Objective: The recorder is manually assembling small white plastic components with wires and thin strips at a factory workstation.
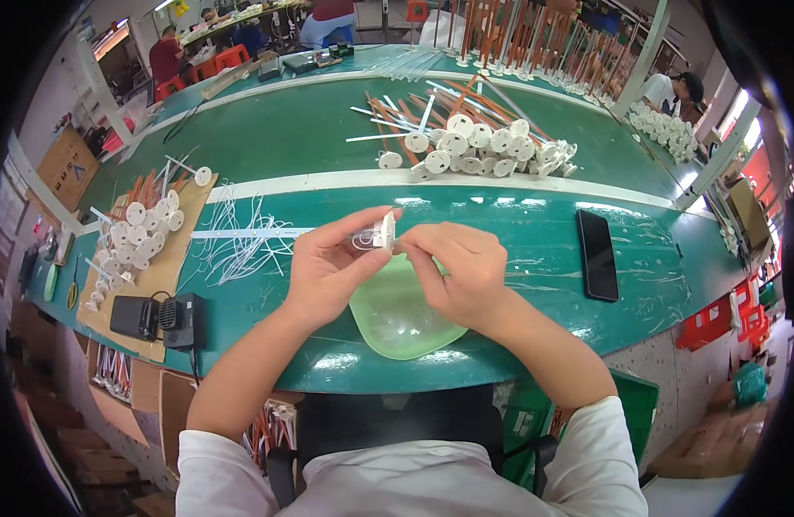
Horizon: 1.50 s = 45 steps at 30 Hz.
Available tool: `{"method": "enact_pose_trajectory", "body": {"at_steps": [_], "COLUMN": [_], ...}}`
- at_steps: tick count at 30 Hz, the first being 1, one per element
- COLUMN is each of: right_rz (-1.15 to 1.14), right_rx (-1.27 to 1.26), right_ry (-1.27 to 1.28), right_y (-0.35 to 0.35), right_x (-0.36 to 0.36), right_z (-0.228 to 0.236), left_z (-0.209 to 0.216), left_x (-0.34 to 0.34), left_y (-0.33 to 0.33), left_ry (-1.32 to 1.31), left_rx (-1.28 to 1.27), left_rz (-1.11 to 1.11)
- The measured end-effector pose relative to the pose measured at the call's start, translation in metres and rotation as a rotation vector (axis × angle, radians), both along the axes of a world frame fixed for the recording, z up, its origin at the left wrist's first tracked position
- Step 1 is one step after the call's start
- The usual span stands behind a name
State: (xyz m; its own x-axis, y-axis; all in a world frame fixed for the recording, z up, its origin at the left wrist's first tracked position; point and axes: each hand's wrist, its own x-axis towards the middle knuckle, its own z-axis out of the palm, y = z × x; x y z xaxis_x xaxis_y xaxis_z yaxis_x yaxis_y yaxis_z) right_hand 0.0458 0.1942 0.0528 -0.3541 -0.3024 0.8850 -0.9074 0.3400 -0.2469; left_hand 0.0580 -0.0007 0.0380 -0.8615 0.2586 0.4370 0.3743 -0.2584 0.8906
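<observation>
In my left hand [324, 276] is a white round plastic end cap [386, 231], pinched between thumb and fingers and turned on its edge. Thin wires loop at the cap's inner side. A pale LED strip [246, 233] runs out leftward behind that hand, apparently joined to the cap. My right hand [464, 269] is closed at the cap's right face, thumb and forefinger pressed together; whatever they pinch is too small or hidden to name. Below both hands sits a translucent green bowl [406, 323], partly covered by my fingers. Loose white wires [242, 258] lie under the strip.
Capped strips [138, 233] are heaped on cardboard at left, beside black power adapters [183, 320]. A larger pile of capped strips [475, 142] lies beyond the white ledge [328, 181]. A black phone [597, 256] rests at right. Co-workers sit farther back.
</observation>
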Motion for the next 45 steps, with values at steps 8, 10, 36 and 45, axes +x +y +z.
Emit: {"method": "enact_pose_trajectory", "body": {"at_steps": [8, 10, 36, 45], "right_rz": [-0.021, -0.016, -0.035, 0.012], "right_rx": [0.055, 0.034, -0.069, -0.069], "right_ry": [0.111, 0.128, 0.25, 0.22], "right_y": [0.004, -0.002, -0.012, -0.009], "right_x": [0.004, 0.005, 0.007, 0.004], "right_z": [-0.002, -0.008, -0.012, -0.012], "left_z": [-0.006, -0.013, -0.03, -0.026], "left_x": [-0.001, -0.003, -0.008, -0.012], "left_y": [0.002, -0.005, -0.02, -0.029], "left_ry": [0.026, 0.075, 0.062, 0.025], "left_rx": [-0.188, -0.239, -0.124, -0.008], "left_rz": [0.116, 0.17, 0.163, 0.087]}}
